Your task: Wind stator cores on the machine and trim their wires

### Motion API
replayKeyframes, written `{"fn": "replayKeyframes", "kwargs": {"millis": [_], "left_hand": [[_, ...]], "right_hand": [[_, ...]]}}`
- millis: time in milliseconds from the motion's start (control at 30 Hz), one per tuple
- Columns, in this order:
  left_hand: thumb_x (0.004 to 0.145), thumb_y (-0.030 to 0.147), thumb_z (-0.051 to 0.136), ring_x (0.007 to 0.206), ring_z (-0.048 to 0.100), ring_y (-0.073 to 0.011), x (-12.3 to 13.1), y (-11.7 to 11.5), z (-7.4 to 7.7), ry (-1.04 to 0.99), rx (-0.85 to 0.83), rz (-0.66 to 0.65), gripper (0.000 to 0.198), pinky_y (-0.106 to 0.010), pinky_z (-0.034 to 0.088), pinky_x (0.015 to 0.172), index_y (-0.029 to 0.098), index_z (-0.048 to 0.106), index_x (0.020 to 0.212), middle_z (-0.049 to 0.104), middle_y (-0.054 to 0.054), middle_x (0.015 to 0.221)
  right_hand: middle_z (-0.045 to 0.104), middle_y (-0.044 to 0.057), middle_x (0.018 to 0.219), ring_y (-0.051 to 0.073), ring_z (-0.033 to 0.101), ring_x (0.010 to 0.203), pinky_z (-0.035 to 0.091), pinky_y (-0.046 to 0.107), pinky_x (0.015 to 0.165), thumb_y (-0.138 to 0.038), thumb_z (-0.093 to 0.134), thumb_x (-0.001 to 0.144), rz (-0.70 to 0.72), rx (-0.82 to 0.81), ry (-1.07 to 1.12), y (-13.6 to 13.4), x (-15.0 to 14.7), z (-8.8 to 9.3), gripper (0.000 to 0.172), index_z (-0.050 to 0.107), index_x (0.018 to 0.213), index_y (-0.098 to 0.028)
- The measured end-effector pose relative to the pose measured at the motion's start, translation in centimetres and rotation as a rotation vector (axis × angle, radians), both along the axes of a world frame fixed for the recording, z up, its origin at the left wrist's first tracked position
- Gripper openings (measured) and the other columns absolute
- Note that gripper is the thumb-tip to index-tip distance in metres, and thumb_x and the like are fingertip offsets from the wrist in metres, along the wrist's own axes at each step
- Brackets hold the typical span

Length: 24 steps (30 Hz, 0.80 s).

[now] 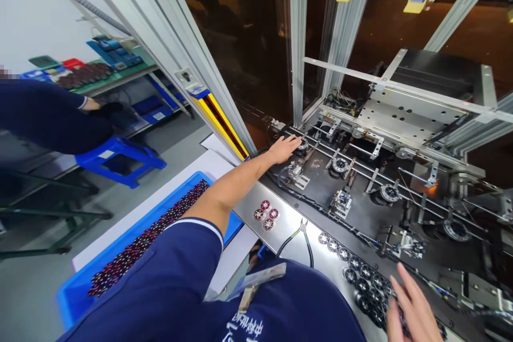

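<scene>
My left hand [285, 148] reaches far forward into the machine, fingers stretched flat over a round stator part [303, 145] seated at the leftmost station of the rail conveyor [360, 171]. My right hand [411, 307] hovers at the lower right, fingers apart, over a row of dark round parts [363, 280] lined up on the steel ledge [288, 219]. Whether its fingertips touch a part is hidden. Several red-wound stators [266, 214] sit in a cluster on the ledge.
A blue tray [132, 240] holds rows of red stators at my left. Black-handled cutters [298, 235] lie on the ledge. More fixtures [340, 164] carry parts along the rails. Another person in dark blue sits on a blue stool [120, 152] at the left.
</scene>
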<state>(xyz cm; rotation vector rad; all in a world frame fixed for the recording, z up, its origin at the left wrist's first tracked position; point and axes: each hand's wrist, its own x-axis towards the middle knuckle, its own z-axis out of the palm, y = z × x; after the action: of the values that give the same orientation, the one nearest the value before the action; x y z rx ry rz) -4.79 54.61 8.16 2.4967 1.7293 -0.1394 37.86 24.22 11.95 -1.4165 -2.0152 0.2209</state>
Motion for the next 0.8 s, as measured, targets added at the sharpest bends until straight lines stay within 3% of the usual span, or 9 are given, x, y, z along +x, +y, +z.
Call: {"fn": "replayKeyframes", "kwargs": {"millis": [167, 267, 333, 500, 667, 800], "left_hand": [[0.086, 0.018, 0.061, 0.154, 0.026, -0.0342, 1.2, 0.7, 2.9, 0.026, -0.003, -0.010, 0.073, -0.058, 0.024, 0.122, 0.015, 0.036, 0.154, 0.032, -0.018, 0.164], [0.090, 0.026, 0.058, 0.156, 0.017, -0.0359, 4.5, 0.9, 4.7, -0.009, 0.055, -0.037, 0.077, -0.058, 0.022, 0.123, 0.009, 0.024, 0.157, 0.020, -0.020, 0.167], [0.094, 0.028, 0.054, 0.156, 0.017, -0.0326, 7.8, 0.3, 4.9, -0.036, 0.069, -0.097, 0.072, -0.055, 0.022, 0.123, 0.009, 0.025, 0.157, 0.022, -0.019, 0.167], [0.099, 0.027, 0.046, 0.154, 0.024, -0.0317, 14.2, -2.2, 2.5, -0.053, 0.028, -0.194, 0.059, -0.057, 0.026, 0.122, 0.011, 0.033, 0.154, 0.031, -0.016, 0.165], [0.100, 0.024, 0.041, 0.156, 0.020, -0.0295, 15.0, -2.9, 0.2, -0.049, -0.014, -0.263, 0.055, -0.059, 0.025, 0.121, 0.020, 0.033, 0.155, 0.027, -0.010, 0.167], [0.096, 0.020, 0.049, 0.154, 0.025, -0.0305, 15.0, -2.7, 0.1, -0.041, -0.036, -0.282, 0.058, -0.061, 0.026, 0.120, 0.023, 0.037, 0.153, 0.030, -0.010, 0.166]], "right_hand": [[0.045, 0.000, 0.156, 0.042, 0.060, 0.128, 0.053, 0.073, 0.099, -0.011, 0.052, 0.087, 0.159, -0.048, 0.061, 0.4, -2.4, -1.6, 0.076, 0.038, 0.153, -0.044], [0.043, 0.001, 0.157, 0.041, 0.058, 0.130, 0.054, 0.073, 0.098, -0.008, 0.051, 0.088, 0.167, -0.040, 0.098, 0.3, -3.6, -1.9, 0.077, 0.036, 0.154, -0.044], [0.043, 0.002, 0.157, 0.040, 0.058, 0.130, 0.054, 0.071, 0.099, -0.006, 0.051, 0.088, 0.180, -0.042, 0.114, 0.2, -4.1, -1.8, 0.077, 0.036, 0.154, -0.043], [0.049, 0.006, 0.154, 0.033, 0.058, 0.132, 0.055, 0.059, 0.105, -0.003, 0.052, 0.090, 0.183, 0.002, 0.097, 0.0, -3.7, -2.0, 0.073, 0.040, 0.154, -0.035], [0.052, 0.014, 0.150, 0.028, 0.056, 0.135, 0.049, 0.048, 0.112, 0.001, 0.055, 0.089, 0.151, 0.049, 0.094, -1.1, -2.6, -3.5, 0.062, 0.051, 0.147, -0.021], [0.054, 0.015, 0.148, 0.025, 0.056, 0.134, 0.045, 0.042, 0.115, 0.000, 0.055, 0.090, 0.150, 0.041, 0.094, -1.3, -2.8, -4.1, 0.054, 0.055, 0.142, -0.016]]}}
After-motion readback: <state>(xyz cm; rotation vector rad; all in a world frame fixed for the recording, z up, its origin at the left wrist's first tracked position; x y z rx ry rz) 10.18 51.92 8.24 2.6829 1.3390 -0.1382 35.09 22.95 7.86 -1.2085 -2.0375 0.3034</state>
